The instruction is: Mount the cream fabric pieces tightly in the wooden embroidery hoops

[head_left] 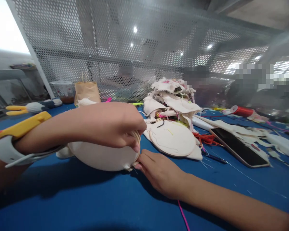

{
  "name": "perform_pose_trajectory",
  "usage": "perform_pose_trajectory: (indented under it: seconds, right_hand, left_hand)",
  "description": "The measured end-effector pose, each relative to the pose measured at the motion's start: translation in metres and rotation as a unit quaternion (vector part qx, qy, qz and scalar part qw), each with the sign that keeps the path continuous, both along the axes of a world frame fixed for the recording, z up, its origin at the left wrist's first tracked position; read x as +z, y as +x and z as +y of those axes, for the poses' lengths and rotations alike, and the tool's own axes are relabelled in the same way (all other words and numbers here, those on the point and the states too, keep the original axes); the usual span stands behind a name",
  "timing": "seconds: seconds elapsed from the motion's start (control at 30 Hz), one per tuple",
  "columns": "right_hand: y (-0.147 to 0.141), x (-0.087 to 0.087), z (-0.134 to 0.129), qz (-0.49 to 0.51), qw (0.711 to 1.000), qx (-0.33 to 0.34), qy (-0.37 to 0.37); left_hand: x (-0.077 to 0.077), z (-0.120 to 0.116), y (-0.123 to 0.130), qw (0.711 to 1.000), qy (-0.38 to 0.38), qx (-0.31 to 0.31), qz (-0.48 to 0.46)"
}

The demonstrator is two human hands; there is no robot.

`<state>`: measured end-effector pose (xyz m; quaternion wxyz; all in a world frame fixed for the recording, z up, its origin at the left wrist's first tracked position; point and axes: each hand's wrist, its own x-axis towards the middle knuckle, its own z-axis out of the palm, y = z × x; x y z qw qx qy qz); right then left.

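An embroidery hoop with white cloth stretched in it [101, 157] is tilted up above the blue table. My left hand [120, 125] curls over its upper right rim, fingers closed on it. At the lower right rim, my right hand [162, 173] pinches the hoop's edge, where gathered cloth and perhaps the fastening show; the fingers hide the detail. A second hooped white cloth [174, 138] lies flat just beyond my right hand, with a few dark and yellow threads on it.
Behind stands a pile of white cloth scraps [170, 99]. To the right lie orange yarn [207, 139], a pen [214, 157], a phone [238, 146] and a red thread spool [242, 111]. A paper bag [86, 91], a plastic cup [64, 91] and yellow-handled snips [19, 110] are left. A perforated metal screen [115, 41] rises behind.
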<state>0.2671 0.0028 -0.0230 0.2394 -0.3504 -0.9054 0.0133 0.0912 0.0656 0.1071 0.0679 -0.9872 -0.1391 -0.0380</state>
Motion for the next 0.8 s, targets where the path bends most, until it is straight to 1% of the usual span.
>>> perform_pose_trajectory:
  seconds: [0.1,0.13,0.27,0.33,0.4,0.53,0.67,0.8]
  right_hand:
    - [0.0032,-0.0015,-0.0008,-0.020,0.999,0.003,0.042]
    - [0.0038,-0.0011,-0.0003,-0.013,0.999,0.012,0.037]
    - [0.0027,0.0043,0.0045,0.026,0.994,0.079,-0.067]
    - [0.0011,0.0057,0.0064,0.040,0.991,0.096,-0.086]
    - [-0.0002,0.0049,0.0065,0.046,0.991,0.088,-0.088]
    - [-0.0011,0.0003,0.0028,0.066,0.992,0.036,-0.102]
    - [-0.0015,-0.0033,0.0001,0.050,0.994,0.045,-0.090]
    - [-0.0043,-0.0036,-0.0013,0.034,0.995,0.039,-0.081]
  left_hand:
    - [0.0005,-0.0005,-0.0006,1.000,-0.011,0.003,-0.003]
    - [0.0004,-0.0008,-0.0006,1.000,-0.012,0.002,-0.006]
    - [-0.0006,-0.0019,0.0004,1.000,-0.014,-0.003,-0.010]
    - [-0.0012,-0.0020,0.0002,1.000,-0.019,-0.005,-0.007]
    - [-0.0014,-0.0019,-0.0012,1.000,-0.018,0.000,-0.003]
    - [-0.0007,-0.0030,-0.0041,1.000,0.006,0.009,-0.001]
    - [-0.0013,-0.0057,-0.0031,1.000,0.015,0.022,0.004]
    - [-0.0019,-0.0089,-0.0016,1.000,0.008,0.014,0.009]
